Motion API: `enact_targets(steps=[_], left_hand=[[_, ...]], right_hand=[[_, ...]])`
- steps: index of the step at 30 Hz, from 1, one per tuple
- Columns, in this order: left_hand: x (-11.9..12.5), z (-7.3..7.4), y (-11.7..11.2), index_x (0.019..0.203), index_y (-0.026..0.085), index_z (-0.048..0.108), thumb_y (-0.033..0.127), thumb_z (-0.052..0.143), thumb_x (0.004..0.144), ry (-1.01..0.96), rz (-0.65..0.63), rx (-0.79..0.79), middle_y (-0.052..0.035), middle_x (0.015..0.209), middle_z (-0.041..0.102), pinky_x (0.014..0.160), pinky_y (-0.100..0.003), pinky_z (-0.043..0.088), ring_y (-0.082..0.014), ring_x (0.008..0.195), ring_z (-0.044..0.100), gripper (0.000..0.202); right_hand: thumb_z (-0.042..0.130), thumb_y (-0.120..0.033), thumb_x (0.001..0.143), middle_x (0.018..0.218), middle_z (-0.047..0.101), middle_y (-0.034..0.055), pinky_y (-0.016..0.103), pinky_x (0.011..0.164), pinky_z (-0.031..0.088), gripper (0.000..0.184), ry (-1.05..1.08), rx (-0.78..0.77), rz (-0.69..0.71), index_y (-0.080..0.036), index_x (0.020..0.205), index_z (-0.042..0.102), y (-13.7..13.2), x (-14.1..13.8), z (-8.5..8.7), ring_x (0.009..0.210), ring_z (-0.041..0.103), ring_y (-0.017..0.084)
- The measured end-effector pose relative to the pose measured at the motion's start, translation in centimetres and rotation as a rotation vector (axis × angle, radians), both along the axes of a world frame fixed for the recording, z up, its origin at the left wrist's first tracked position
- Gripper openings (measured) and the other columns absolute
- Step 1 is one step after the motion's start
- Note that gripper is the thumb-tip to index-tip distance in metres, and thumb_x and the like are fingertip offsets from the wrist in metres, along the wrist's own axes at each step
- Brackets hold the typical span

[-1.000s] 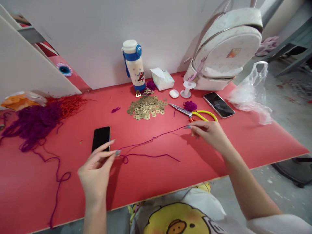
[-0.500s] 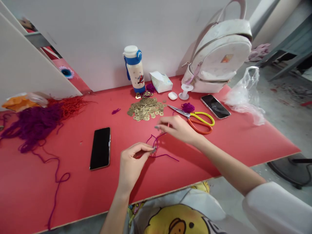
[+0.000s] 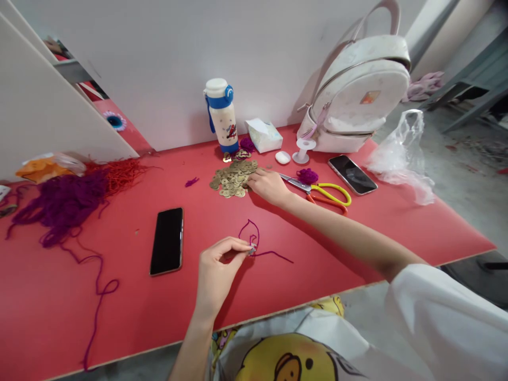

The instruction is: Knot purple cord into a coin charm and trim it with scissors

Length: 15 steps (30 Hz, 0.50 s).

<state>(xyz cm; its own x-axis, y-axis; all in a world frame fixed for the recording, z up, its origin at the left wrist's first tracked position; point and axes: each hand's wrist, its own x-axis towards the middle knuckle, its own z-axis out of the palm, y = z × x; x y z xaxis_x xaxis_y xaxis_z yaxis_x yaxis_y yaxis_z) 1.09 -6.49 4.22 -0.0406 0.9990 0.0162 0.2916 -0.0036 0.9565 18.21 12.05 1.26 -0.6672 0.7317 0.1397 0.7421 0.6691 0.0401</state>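
My left hand (image 3: 222, 267) pinches a purple yarn (image 3: 259, 233) between thumb and fingertips, just above the red table. The yarn stands up in a loop past the fingertips, and a loose tail runs to the right. At the right edge of a pile of brass-coloured coins with holes (image 3: 234, 179), my right hand (image 3: 270, 186) rests its outstretched fingers on the coins. Its fingertips are partly hidden, and I make out no coin held in them. Scissors (image 3: 329, 194) with yellow and orange handles lie beside my right forearm, which partly covers them.
A dark phone (image 3: 166, 241) lies left of my left hand, near a heap of purple yarn (image 3: 73, 201). Behind the coins stand a bottle (image 3: 223, 119) and a tissue pack (image 3: 265, 137). A white spool (image 3: 302, 151), second phone (image 3: 352, 174), backpack (image 3: 357, 100) and plastic bag (image 3: 400, 153) are at right.
My right hand has moved from beside the yarn loop, away from me, to the coin pile. My left hand keeps its pinch in nearly the same place.
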Motion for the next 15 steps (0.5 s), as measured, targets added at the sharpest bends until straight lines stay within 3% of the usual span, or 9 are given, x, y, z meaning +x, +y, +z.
enact_targets(steps=[3, 7, 12, 15], left_hand=[[0.0, -0.1, 0.0, 0.070, 0.020, 0.074, 0.019, 0.072, 0.078, 0.005, 0.000, 0.004, -0.0042, 0.080, 0.075, 0.076, -0.027, 0.058, -0.0183, 0.079, 0.072, 0.009], [-0.1, 0.0, 0.0, 0.070, 0.021, 0.074, 0.017, 0.072, 0.077, -0.007, 0.017, 0.004, -0.0040, 0.080, 0.075, 0.074, -0.025, 0.059, -0.0175, 0.078, 0.071, 0.009], [-0.3, 0.3, 0.1, 0.070, 0.020, 0.075, 0.014, 0.071, 0.076, -0.043, 0.042, 0.007, -0.0046, 0.082, 0.075, 0.075, -0.026, 0.061, -0.0179, 0.079, 0.073, 0.009], [-0.5, 0.6, 0.3, 0.069, 0.020, 0.075, 0.015, 0.072, 0.075, -0.082, 0.046, 0.018, -0.0043, 0.078, 0.075, 0.071, -0.025, 0.062, -0.0178, 0.074, 0.073, 0.008]], right_hand=[[0.042, -0.014, 0.098, 0.104, 0.070, 0.0152, 0.035, 0.072, 0.039, 0.028, 0.065, -0.024, -0.024, -0.012, 0.099, 0.070, -0.3, 0.2, 0.5, 0.100, 0.058, 0.028], [0.050, -0.021, 0.094, 0.103, 0.071, 0.0102, 0.031, 0.071, 0.039, 0.019, 0.338, -0.128, -0.098, -0.016, 0.096, 0.069, -1.8, 0.7, 1.3, 0.095, 0.061, 0.023], [0.050, -0.027, 0.093, 0.080, 0.069, 0.0023, 0.025, 0.066, 0.042, 0.017, 0.737, -0.598, -0.101, -0.017, 0.085, 0.061, -5.2, 1.7, 1.7, 0.073, 0.062, 0.015], [0.045, -0.030, 0.096, 0.064, 0.060, -0.0020, 0.024, 0.062, 0.041, 0.023, 0.823, -0.797, -0.075, -0.018, 0.080, 0.056, -7.4, 2.4, 1.6, 0.059, 0.055, 0.012]])
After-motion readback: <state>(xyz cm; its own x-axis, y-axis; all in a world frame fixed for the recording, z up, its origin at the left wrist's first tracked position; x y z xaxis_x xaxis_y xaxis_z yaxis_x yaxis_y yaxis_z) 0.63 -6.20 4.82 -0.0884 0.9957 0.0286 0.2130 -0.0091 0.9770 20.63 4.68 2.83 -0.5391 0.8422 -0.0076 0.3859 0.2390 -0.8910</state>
